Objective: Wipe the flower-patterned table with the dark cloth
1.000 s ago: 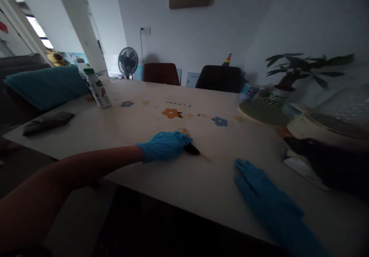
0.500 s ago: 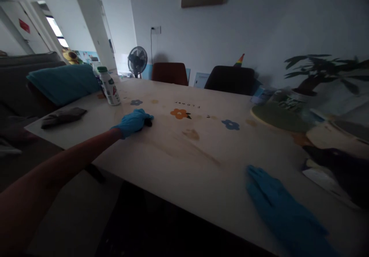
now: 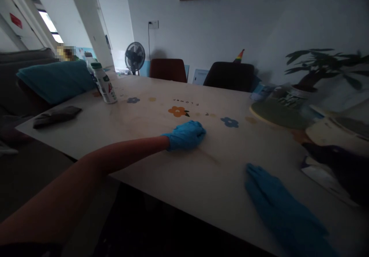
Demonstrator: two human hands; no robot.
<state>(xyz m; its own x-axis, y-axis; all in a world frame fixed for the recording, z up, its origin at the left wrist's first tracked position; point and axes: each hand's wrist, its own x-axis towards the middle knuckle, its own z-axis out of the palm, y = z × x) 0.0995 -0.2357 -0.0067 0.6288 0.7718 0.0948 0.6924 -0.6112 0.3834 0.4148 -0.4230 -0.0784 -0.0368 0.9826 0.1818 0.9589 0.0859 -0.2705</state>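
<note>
My left hand (image 3: 186,135), in a blue glove, rests closed on the white table (image 3: 161,180), near the orange printed flower (image 3: 177,111). Its curled fingers hide whatever they grip. A faint brown smear (image 3: 209,155) runs across the tabletop just to its right. At the lower right lies my right hand (image 3: 278,203), also in a blue glove, flat on the table with fingers stretched out and holding nothing.
A white bottle with a green cap (image 3: 104,83) and a crumpled dark cloth (image 3: 57,116) are on the left of the table. To the right are a round green mat (image 3: 276,115), a potted plant (image 3: 305,82), a pale container (image 3: 328,132) and a dark item (image 3: 340,164).
My left hand has moved right across the table, from near the bottle to below the orange flower. A dark thing at its fingertips is now hidden. My right hand stays put.
</note>
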